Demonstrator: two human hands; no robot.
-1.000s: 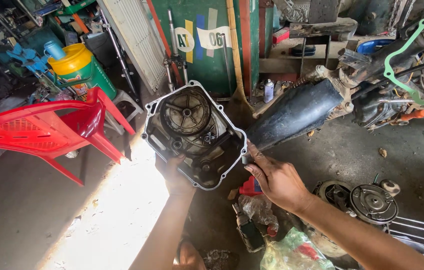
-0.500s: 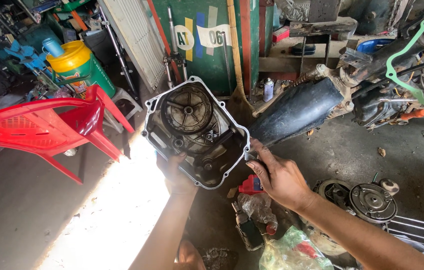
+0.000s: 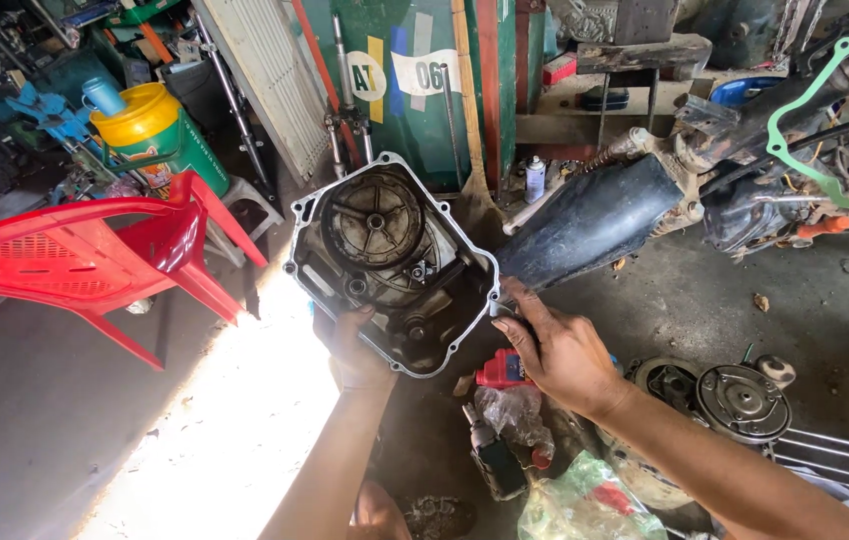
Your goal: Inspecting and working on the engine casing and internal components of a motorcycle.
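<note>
A grimy grey metal engine cover (image 3: 390, 265) is held up above the workshop floor, gripped at its lower edge by the left hand (image 3: 355, 350). Its right rim is pinched by the right hand (image 3: 560, 355), fingers narrow. A red plastic chair (image 3: 85, 255) is seen left.

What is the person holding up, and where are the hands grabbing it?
An engine side cover, inner side showing. The left hand grips its lower edge; the right hand pinches its right edge at a bolt hole.
</note>
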